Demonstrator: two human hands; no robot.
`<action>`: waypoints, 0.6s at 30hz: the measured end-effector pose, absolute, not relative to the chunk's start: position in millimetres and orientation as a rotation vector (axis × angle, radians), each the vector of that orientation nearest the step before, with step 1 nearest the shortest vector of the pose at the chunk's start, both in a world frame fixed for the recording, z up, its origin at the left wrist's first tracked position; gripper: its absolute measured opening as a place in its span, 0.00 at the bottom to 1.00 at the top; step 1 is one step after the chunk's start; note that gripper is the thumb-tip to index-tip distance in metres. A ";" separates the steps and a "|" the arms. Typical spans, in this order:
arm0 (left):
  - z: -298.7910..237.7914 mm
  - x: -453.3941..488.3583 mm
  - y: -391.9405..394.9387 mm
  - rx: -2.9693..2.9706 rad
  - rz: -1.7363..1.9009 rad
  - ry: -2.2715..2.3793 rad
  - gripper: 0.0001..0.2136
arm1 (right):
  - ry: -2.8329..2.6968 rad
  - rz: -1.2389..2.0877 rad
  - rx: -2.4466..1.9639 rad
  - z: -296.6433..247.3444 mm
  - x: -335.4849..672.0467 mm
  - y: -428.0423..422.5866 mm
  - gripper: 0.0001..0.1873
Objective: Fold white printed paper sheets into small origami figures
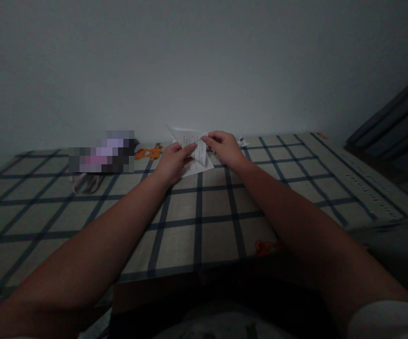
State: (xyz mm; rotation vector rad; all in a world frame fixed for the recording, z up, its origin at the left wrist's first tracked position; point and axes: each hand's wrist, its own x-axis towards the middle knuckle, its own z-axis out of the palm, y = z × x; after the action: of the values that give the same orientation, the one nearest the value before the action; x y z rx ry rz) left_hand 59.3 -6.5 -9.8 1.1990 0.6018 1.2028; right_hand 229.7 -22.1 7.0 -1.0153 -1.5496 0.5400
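A white sheet of printed paper (193,141), partly folded, is held up over the checked bedsheet (196,221) near the far wall. My left hand (173,162) pinches its left side, fingers closed on the paper. My right hand (225,147) grips the right side, fingers curled over the edge. Both arms reach straight out in front of me.
A blurred purple and pink object (101,151) lies at the back left with a loop of cord (85,182) in front of it. A small folded white paper piece (242,141) sits behind my right hand. Dark furniture (394,127) stands at the right.
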 end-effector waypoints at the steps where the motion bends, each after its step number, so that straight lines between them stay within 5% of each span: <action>1: -9.5 59.4 -6.5 1.204 1.203 0.605 0.14 | -1.556 0.542 -1.015 6.9 229.7 -22.2 0.16; 18: -11.1 59.1 -3.7 1.183 1.227 0.577 0.11 | -1.530 0.597 -1.017 8.6 230.1 -24.2 0.14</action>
State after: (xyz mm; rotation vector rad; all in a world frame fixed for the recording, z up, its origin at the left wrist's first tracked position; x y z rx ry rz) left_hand 59.1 -3.7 -11.1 1.1827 0.5767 1.2274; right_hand 230.1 -24.2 8.6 -1.0171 -1.5299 0.5966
